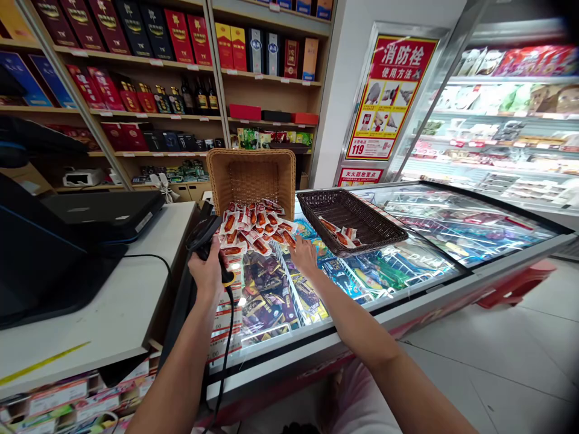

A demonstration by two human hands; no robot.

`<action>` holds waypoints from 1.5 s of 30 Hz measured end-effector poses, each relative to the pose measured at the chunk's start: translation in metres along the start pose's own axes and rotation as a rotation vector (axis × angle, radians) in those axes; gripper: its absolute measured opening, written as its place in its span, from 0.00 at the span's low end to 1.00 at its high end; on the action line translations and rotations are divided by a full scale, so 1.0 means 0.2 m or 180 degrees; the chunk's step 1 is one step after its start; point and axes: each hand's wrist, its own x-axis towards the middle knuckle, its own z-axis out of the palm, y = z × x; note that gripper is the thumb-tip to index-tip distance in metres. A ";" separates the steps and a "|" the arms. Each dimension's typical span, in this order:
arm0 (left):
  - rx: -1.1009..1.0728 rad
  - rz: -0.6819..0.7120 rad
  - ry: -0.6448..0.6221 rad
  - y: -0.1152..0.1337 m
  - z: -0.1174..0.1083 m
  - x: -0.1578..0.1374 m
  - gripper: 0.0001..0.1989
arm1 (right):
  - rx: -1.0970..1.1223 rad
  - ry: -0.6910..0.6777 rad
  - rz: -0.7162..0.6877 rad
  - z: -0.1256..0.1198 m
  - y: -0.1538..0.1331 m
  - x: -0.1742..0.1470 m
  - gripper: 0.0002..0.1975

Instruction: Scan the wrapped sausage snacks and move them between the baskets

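Observation:
My left hand (207, 271) is wrapped around the handle of a black barcode scanner (202, 234), its cord hanging down toward me. A heap of small wrapped sausages (257, 226) spills from a tan wicker basket (251, 166), tipped on its side, onto the glass freezer lid (266, 328). At the right edge of the heap, my right hand (304, 256) has its thumb and fingertips closed at a sausage packet (288, 239). To its right is a dark brown woven basket (380, 235), with a few more wrapped sausages (347, 236) inside.
At left, a counter (108, 289) carries a black monitor (45, 259) and a flat black device (104, 211). Behind stand shelves of boxed bottles (149, 36). A red stool (515, 286) is beside the freezer at right. Price tags (224, 325) line the freezer's left side.

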 end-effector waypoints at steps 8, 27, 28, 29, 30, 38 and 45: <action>-0.0030 0.0054 -0.0145 -0.02 0.00 -0.01 0.25 | 0.0373 0.0300 0.0323 -0.09 -0.03 0.03 0.16; 0.1080 -0.0192 -0.1720 -0.08 0.04 -0.16 0.26 | 0.1018 0.0819 -0.0535 -0.23 -0.23 -0.03 0.15; 0.1117 -0.0183 -0.1760 -0.09 0.04 -0.16 0.26 | 0.1031 0.0830 -0.0545 -0.23 -0.23 -0.03 0.15; 0.1149 -0.0176 -0.1796 -0.09 0.04 -0.16 0.26 | 0.1036 0.0839 -0.0553 -0.23 -0.23 -0.03 0.15; 0.1172 -0.0166 -0.1823 -0.09 0.04 -0.16 0.27 | 0.1032 0.0840 -0.0553 -0.23 -0.23 -0.03 0.15; 0.1145 -0.0234 -0.1823 -0.09 0.04 -0.17 0.27 | 0.0928 0.0666 -0.0547 -0.24 -0.21 -0.01 0.15; 0.0842 -0.0302 -0.1267 -0.08 0.03 -0.09 0.26 | -0.0024 0.1121 0.0016 -0.41 0.02 0.11 0.15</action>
